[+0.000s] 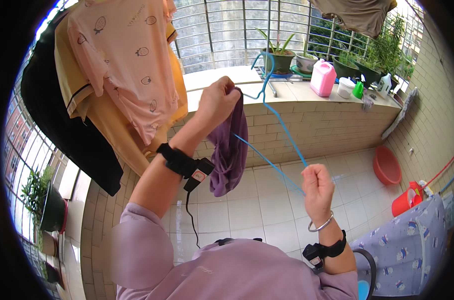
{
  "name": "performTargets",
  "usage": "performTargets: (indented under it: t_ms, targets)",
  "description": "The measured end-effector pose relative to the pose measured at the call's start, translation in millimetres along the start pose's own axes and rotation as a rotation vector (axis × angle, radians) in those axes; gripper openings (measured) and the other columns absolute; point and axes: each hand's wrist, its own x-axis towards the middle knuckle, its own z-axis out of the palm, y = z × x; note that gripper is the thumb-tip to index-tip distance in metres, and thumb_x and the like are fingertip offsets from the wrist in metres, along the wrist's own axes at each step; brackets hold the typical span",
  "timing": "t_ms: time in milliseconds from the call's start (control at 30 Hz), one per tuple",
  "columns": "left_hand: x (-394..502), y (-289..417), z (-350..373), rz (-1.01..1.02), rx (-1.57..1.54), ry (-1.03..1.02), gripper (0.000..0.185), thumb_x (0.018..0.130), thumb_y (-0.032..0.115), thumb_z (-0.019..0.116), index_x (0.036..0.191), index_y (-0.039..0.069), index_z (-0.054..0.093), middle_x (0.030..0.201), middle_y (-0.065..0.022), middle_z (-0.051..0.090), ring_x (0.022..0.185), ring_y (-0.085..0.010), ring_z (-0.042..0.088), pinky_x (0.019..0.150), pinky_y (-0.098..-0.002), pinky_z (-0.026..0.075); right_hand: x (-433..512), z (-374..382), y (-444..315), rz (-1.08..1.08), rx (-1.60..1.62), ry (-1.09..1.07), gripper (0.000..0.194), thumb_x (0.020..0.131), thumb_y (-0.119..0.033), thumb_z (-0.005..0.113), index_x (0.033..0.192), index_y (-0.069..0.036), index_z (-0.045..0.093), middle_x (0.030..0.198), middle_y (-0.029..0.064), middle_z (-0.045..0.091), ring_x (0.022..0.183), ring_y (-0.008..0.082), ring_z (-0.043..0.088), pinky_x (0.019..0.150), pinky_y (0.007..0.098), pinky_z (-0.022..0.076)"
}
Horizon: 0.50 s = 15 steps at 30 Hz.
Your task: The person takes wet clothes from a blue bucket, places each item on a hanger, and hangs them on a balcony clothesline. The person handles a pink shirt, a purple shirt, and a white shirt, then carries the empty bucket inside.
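Observation:
My left hand [220, 102] pinches the top edge of a dark purple garment [230, 157], which hangs bunched below it. In my right hand [318, 190] is one corner of a blue wire hanger [283, 123]. The hanger's hook points up, away from me, and its bottom bar runs left to the purple cloth. One end of the hanger passes behind or into the garment; the folds hide how far. Both wrists wear black straps with small devices, and a cable hangs from the left one.
Shirts, including a pink strawberry-print one [125, 63], and black trousers [69, 112] hang at left. On the tiled ledge stand potted plants [281, 62], a pink jug [322, 78] and a green spray bottle [358, 89]. A red basin [387, 165] and a red bucket [403, 204] are at right.

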Motion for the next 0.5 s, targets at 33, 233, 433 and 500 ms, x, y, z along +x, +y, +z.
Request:
performTargets:
  t_ms: [33, 233, 433, 500]
  targets:
    - [4.4, 5.9, -6.0, 0.032, 0.008, 0.000, 0.018, 0.076, 0.018, 0.057, 0.083, 0.002, 0.058, 0.067, -0.0157, 0.060, 0.062, -0.0267, 0.059, 0.062, -0.0332, 0.047, 1.6, -1.6, -1.1, 0.044, 0.132, 0.017, 0.015, 0.095, -0.015, 0.047, 0.084, -0.005, 0.049, 0.061, -0.0041, 0.039, 0.046, 0.0017, 0.029, 0.041, 0.0204, 0.0231]
    - [33.2, 33.4, -44.9, 0.488, -0.014, -0.089, 0.034, 0.078, 0.027, 0.068, 0.069, 0.003, 0.046, 0.059, -0.0023, 0.040, 0.055, -0.0106, 0.037, 0.050, -0.0282, 0.036, 18.8, -33.3, -24.0, 0.063, 0.391, -0.027, 0.022, 0.096, -0.024, 0.048, 0.085, -0.004, 0.050, 0.059, -0.0038, 0.039, 0.047, 0.0034, 0.031, 0.040, 0.0202, 0.0241]
    - [34.3, 50.7, -43.8, 0.533, 0.009, 0.050, 0.046, 0.078, 0.039, 0.071, 0.065, 0.005, 0.042, 0.055, 0.0010, 0.035, 0.053, -0.0078, 0.033, 0.046, -0.0254, 0.033, 39.9, -39.1, 5.9, 0.379, 1.138, 0.037, 0.043, 0.095, -0.044, 0.038, 0.102, -0.005, 0.056, 0.096, 0.0093, 0.059, 0.074, 0.0156, 0.050, 0.064, 0.0274, 0.0416]
    - [33.5, 52.6, -40.1, 0.519, 0.007, 0.069, 0.046, 0.078, 0.037, 0.071, 0.065, 0.005, 0.042, 0.055, 0.0011, 0.035, 0.053, -0.0079, 0.033, 0.046, -0.0251, 0.033, 38.7, -25.9, 22.4, 0.481, 1.050, 0.042, 0.039, 0.094, -0.040, 0.044, 0.107, -0.006, 0.057, 0.102, 0.0113, 0.059, 0.086, 0.0188, 0.054, 0.075, 0.0304, 0.0435]
